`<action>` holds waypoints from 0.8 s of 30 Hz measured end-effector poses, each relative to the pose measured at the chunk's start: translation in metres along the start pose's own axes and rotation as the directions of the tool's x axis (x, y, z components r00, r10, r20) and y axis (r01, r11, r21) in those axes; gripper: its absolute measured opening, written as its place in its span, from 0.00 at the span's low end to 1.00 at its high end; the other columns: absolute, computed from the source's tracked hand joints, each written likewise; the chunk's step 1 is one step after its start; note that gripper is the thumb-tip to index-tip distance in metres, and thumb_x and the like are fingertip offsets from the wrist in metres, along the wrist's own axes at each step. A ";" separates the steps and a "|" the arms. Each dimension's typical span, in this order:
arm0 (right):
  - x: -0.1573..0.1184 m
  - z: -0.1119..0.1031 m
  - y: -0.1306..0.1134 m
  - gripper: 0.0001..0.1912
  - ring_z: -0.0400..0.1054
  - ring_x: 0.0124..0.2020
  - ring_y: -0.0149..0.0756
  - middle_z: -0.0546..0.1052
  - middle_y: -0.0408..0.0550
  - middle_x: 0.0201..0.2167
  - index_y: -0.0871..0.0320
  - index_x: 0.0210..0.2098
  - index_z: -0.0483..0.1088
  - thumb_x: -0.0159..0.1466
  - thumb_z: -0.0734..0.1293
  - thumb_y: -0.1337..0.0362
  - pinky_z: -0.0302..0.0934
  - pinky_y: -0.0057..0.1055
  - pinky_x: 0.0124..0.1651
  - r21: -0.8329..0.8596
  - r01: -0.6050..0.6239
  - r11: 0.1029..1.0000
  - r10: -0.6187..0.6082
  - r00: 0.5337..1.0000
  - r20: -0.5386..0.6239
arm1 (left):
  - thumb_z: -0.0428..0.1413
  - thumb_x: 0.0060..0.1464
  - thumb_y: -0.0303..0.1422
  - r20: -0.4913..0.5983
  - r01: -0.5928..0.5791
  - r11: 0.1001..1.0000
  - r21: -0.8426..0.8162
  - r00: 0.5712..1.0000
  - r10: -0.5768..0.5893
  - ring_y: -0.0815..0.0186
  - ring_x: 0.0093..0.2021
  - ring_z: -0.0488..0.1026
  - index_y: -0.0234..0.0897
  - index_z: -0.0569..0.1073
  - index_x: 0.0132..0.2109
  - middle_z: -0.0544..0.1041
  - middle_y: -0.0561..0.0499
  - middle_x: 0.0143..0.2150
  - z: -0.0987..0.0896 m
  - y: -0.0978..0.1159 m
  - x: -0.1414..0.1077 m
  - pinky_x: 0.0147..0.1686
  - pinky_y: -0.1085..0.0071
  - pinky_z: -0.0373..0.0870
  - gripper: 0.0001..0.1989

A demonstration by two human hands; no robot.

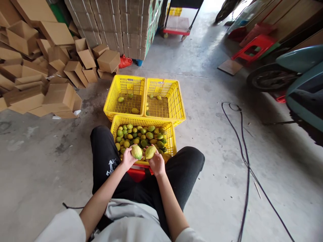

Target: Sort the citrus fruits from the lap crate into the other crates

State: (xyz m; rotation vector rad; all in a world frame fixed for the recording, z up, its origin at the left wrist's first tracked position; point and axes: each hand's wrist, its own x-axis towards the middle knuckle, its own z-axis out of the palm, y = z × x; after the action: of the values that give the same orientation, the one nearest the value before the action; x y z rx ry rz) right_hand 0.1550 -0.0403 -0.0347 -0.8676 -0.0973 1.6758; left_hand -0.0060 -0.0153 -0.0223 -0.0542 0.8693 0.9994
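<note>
My left hand (128,159) holds a yellow-green lemon (136,152), its green end toward me. Close beside it, my right hand (157,163) has its fingers around another yellow lemon (150,152). Both hands are over the near edge of a yellow crate (172,137) between my knees, which holds many green and yellow fruits (149,135). Behind it stand two more yellow crates side by side: the left one (108,104) has a few fruits on its bottom, and the right one (182,109) also has a few, mostly at its left side.
Empty cardboard boxes (59,97) are heaped at the left, beside a tall strapped cardboard stack (113,27). A black cable (246,161) lies on the floor at the right. Farther right are a scooter (302,80) and a red stool (254,47). A trolley (178,27) stands at the back.
</note>
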 end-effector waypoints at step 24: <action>-0.003 -0.001 -0.006 0.19 0.74 0.33 0.36 0.78 0.46 0.31 0.56 0.43 0.74 0.57 0.75 0.54 0.73 0.30 0.31 0.110 -0.063 0.992 0.077 0.988 -0.132 | 0.54 0.61 0.32 -0.042 -0.026 0.988 -0.155 0.999 0.020 0.55 0.45 0.80 0.36 0.69 0.56 0.81 0.44 0.42 -0.001 0.004 0.001 0.49 0.56 0.77 0.17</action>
State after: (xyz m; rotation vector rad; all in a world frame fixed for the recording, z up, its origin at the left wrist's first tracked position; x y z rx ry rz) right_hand 0.1603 -0.0416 -0.0310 -0.9116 0.1159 1.6662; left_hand -0.0091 -0.0128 -0.0224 -0.1980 0.8284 1.0898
